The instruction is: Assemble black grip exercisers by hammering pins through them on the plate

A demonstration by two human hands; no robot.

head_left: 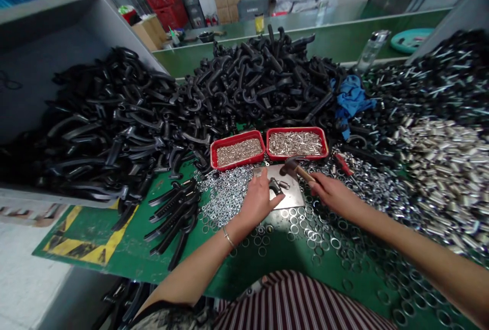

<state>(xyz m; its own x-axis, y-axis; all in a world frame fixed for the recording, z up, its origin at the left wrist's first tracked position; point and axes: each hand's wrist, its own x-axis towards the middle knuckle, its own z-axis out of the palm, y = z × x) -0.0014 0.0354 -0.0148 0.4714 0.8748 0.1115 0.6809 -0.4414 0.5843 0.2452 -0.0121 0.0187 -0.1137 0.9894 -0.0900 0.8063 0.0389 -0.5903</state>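
Two hands (pixel 257 196) (pixel 324 188): right grips hammer (pixel 302 171), left holds dark part (pixel 274 186)

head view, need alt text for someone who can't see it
A person's right hand grips a hammer over a metal plate, while the left hand holds a dark part there. Around them on a green table are loose rings, two red trays of small metal pieces and heaps of black parts.

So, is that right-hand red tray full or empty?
Not empty: slender metal pins hide the floor of the right-hand red tray. How deep they lie, I cannot tell.
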